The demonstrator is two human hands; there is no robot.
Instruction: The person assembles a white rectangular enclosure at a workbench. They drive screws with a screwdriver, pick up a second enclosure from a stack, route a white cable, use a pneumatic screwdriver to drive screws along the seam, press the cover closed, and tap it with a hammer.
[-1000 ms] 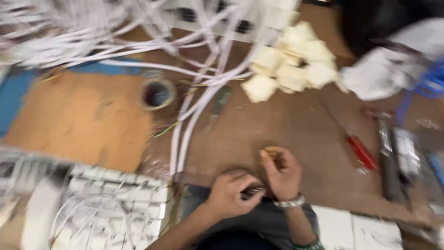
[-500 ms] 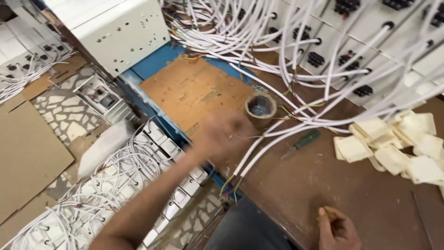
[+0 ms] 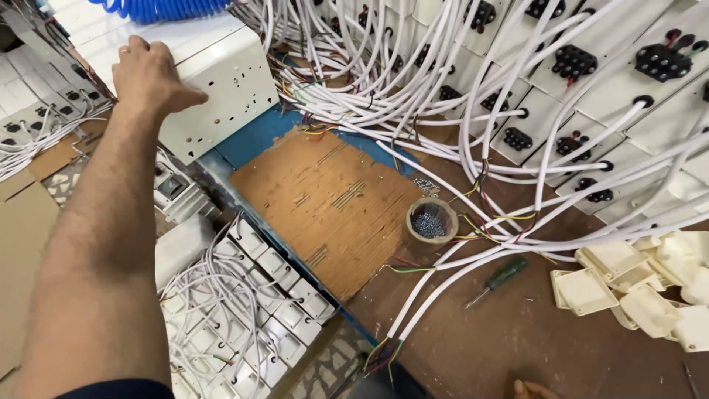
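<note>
My left hand (image 3: 150, 75) reaches far forward and rests palm-down on the top edge of a white perforated box (image 3: 214, 81) at the upper left; its fingers curl over the box top. Only the fingertips of my right hand (image 3: 533, 389) show at the bottom edge, over the brown worktop, and I cannot see what they do. A wooden board (image 3: 325, 199) lies on a blue surface in the middle. Beside it stands a small round cup of screws (image 3: 431, 222).
Many white cables (image 3: 473, 111) with black plugs spread across the top and right. A green-handled screwdriver (image 3: 499, 278) lies on the brown top. White plastic box covers (image 3: 642, 288) pile at the right. White socket units with cords (image 3: 251, 310) fill the lower left.
My left hand has left my lap, swept across the board and now rests on the white box. My view turned left and up. The right hand dropped to the frame's bottom edge.
</note>
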